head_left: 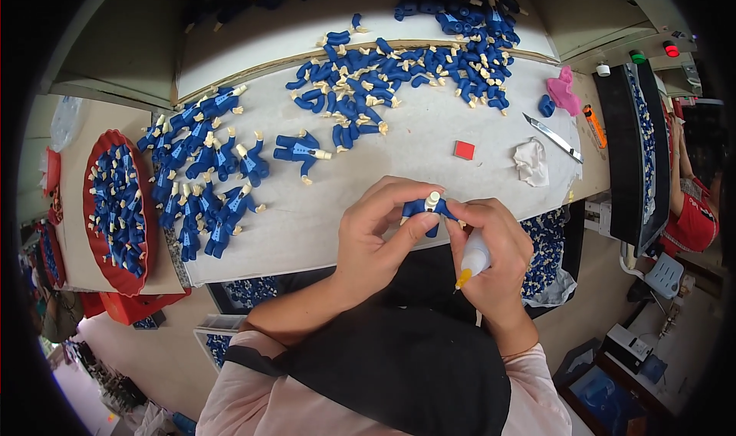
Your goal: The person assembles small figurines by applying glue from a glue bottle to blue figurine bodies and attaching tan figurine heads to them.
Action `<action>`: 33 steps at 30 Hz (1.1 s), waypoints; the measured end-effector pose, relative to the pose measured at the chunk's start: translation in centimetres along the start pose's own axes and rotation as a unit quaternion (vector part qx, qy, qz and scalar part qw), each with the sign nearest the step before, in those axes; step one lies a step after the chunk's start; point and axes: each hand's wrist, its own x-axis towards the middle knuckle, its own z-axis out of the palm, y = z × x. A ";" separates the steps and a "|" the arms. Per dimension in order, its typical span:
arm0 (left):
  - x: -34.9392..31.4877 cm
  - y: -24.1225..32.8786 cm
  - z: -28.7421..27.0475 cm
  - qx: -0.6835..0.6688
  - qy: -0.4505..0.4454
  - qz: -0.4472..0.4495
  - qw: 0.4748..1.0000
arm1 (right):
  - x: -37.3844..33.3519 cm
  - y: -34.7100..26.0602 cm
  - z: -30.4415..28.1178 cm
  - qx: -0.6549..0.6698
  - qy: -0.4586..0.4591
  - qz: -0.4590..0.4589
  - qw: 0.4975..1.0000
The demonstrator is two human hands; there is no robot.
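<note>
Close to the table's front edge, my left hand (374,233) pinches a small blue toy figure body (415,207) with a cream neck peg on top. My right hand (497,256) has its thumb and finger at the figure's right side, closed on its arm. Tucked in that same palm is a white squeeze bottle (477,254), its yellow nozzle tip pointing down. Fingers hide part of the figure. Several assembled blue bodies (203,156) are heaped to the left, and one lone body (301,151) lies nearer me. Loose blue arms with cream hands (368,80) are spread farther back.
A red scalloped tray (151,233) of blue parts stands at far left. On the right lie a red block (464,150), crumpled white tissue (530,162), a metal blade-like tool (553,139), pink cloth (565,91) and an orange-handled object (594,126). Another person in red (694,218) sits beyond.
</note>
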 end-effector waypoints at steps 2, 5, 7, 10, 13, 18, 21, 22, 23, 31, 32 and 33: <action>-0.1 -0.2 0.1 0.005 0.024 -0.014 1.000 | -0.2 -0.1 0.3 0.000 -0.006 0.004 1.000; -0.3 0.0 0.2 0.018 0.037 -0.042 0.998 | -0.2 -0.3 0.6 -0.044 0.003 -0.015 0.999; -0.3 -0.3 0.3 0.031 0.048 -0.030 0.998 | -0.3 -0.1 0.8 -0.031 -0.005 -0.015 0.999; -0.4 -0.5 0.3 0.075 0.061 -0.003 0.995 | -0.5 0.4 1.0 -0.034 0.006 -0.027 0.999; -0.4 -0.7 0.2 0.104 0.068 0.015 0.992 | -0.3 -0.1 0.8 -0.058 -0.012 -0.031 0.998; -0.4 -0.8 0.2 0.091 0.067 0.023 0.993 | -0.7 0.7 1.0 -0.053 -0.005 -0.057 0.997; -0.3 -0.8 0.1 0.090 0.065 0.000 0.994 | -0.4 0.3 0.9 -0.086 -0.015 -0.064 0.994; -0.3 -0.8 0.1 0.077 0.064 -0.003 0.995 | -0.4 0.0 0.9 -0.118 -0.026 -0.068 0.990; -0.4 -0.8 0.1 0.064 0.064 -0.006 0.996 | -0.4 0.1 1.0 -0.117 -0.027 -0.068 0.990; -0.1 -1.0 0.2 0.077 0.065 0.044 0.994 | -0.5 1.1 0.8 0.029 0.032 -0.023 0.999; -0.1 -1.0 0.2 0.088 0.062 0.071 0.992 | -0.6 0.8 0.7 0.029 0.033 -0.022 0.999; -0.2 -0.9 0.1 0.088 0.061 0.070 0.992 | -0.6 0.5 0.6 0.064 0.026 0.019 0.997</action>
